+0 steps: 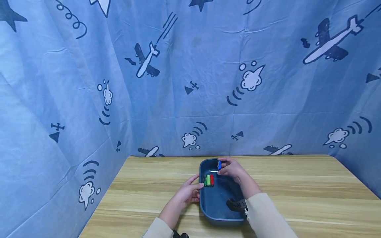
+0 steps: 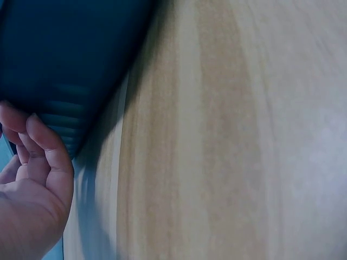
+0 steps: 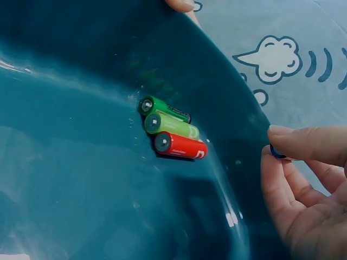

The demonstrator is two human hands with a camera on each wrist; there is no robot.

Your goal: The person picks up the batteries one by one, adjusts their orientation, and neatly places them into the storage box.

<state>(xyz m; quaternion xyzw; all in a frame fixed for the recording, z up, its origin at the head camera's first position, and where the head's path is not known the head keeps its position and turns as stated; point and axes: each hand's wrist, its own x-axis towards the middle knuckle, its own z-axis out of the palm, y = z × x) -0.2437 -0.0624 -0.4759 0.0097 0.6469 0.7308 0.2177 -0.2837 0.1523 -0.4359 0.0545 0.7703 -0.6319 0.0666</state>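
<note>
A dark blue plastic bin [image 1: 221, 201] stands on the table with three batteries side by side in it: dark green [image 3: 157, 106], light green [image 3: 171, 125] and red [image 3: 181, 146]. They lie against its wall, near the left side in the head view. My left hand [image 1: 187, 192] grips the bin's left side, thumb at the rim and fingers outside against the wall. Over the far end of the bin, my right hand [image 1: 233, 169] pinches a blue battery [image 1: 219, 165] between thumb and fingers. In the right wrist view that battery is mostly hidden by the fingertips.
The wooden table [image 1: 312, 191] extends to both sides of the bin. A blue curtain [image 1: 214, 99] printed with planes and clouds hangs behind and to the left. A black strap [image 1: 236, 205] on the right wrist overlaps the bin's near right side.
</note>
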